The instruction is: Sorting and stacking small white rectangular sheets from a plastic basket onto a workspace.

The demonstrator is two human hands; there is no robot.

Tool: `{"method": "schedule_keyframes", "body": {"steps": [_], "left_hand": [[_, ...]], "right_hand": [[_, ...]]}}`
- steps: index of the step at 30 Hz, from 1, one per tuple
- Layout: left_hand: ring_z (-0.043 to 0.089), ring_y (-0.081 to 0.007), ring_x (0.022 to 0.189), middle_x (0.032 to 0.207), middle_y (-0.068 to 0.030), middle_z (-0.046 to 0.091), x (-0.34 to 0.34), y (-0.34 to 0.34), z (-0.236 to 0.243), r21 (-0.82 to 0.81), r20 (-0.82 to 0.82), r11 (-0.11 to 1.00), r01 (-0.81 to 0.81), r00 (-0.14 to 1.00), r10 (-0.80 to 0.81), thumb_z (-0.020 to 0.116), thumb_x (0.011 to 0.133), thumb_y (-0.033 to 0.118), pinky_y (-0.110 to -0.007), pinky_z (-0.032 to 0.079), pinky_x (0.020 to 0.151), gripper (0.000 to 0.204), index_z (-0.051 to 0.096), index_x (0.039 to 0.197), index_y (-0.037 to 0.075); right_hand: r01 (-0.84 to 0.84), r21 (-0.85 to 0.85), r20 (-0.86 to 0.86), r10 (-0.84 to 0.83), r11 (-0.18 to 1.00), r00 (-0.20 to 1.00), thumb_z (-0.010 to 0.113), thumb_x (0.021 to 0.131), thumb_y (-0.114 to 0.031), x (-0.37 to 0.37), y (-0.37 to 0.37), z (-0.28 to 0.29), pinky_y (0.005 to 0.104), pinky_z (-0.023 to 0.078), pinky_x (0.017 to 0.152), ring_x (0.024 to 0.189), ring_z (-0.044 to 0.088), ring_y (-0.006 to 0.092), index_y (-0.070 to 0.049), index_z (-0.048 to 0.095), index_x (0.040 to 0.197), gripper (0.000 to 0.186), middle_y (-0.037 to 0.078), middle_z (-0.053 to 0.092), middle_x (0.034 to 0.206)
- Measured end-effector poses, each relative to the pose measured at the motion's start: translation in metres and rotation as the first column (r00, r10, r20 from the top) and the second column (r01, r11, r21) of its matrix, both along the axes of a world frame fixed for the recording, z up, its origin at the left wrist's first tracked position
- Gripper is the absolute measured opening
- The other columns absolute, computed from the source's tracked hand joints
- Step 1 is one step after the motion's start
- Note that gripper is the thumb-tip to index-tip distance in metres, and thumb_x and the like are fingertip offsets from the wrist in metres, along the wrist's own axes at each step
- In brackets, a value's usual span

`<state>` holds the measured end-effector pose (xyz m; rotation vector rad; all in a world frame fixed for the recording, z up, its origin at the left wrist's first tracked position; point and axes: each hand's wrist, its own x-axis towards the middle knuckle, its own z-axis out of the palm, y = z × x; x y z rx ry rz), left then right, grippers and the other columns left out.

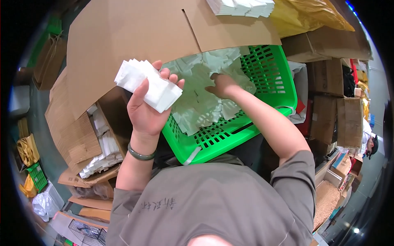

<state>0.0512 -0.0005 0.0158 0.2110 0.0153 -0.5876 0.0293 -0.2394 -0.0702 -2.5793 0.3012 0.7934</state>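
A loose stack of flat white paper packets [151, 88] is gripped in my left hand [143, 110], raised beside the cardboard, fingers curled round it. Below me sits a green plastic basket [207, 148] with slotted walls, filled with similar white paper pieces [195, 98]. My right hand [225, 87] reaches into that basket, thumb and fingers apart, touching or just over the papers, with nothing visibly held. A broad cardboard sheet [135, 33] lies along the basket's far side.
More white packets [240, 6] sit atop the cardboard, beside yellow plastic [299, 16]. An open box of packets [102, 160] stands left. Stacked cartons [326, 119] line the right, where another person [367, 141] is partly visible. Bags and crates [37, 177] stand at far left.
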Motion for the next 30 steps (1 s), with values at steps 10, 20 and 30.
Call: {"method": "schedule_keyframes", "body": {"steps": [10,20,30], "left_hand": [[0.054,-0.0242,0.099,0.108,-0.0124,0.052,0.003,-0.002,-0.003,0.102,0.015,0.995,-0.009,1.000,0.008,0.053,0.091,0.019,-0.042,0.043,0.096,0.039,0.044,0.125,0.002],[0.060,-0.0196,0.094,0.103,-0.0111,0.060,0.003,-0.013,0.006,0.421,0.009,0.906,-0.032,0.999,0.030,0.052,0.092,0.013,-0.035,0.050,0.089,0.036,0.047,0.124,-0.001],[0.059,-0.0159,0.099,0.106,-0.0083,0.062,-0.003,-0.027,-0.009,0.539,-0.026,0.822,0.183,0.979,-0.201,0.059,0.091,0.038,-0.032,0.048,0.089,0.052,0.048,0.127,0.001]], "right_hand": [[0.358,0.008,-0.071,-0.357,0.934,0.932,0.078,0.070,-0.037,0.021,0.037,-0.055,0.0383,0.046,0.094,0.114,0.055,0.0325,0.001,0.048,0.126,0.075,0.019,0.057,0.122],[0.526,0.570,-0.327,-0.412,0.632,0.850,0.072,0.081,-0.020,0.003,-0.008,0.012,0.0329,0.047,0.087,0.098,0.061,0.0194,0.003,0.052,0.126,0.054,0.010,0.063,0.115],[0.256,0.965,-0.250,-0.491,-0.056,0.834,0.063,0.087,-0.006,-0.044,0.011,0.138,0.0306,0.049,0.089,0.103,0.061,0.0152,-0.001,0.049,0.127,0.042,0.007,0.062,0.115]]}}
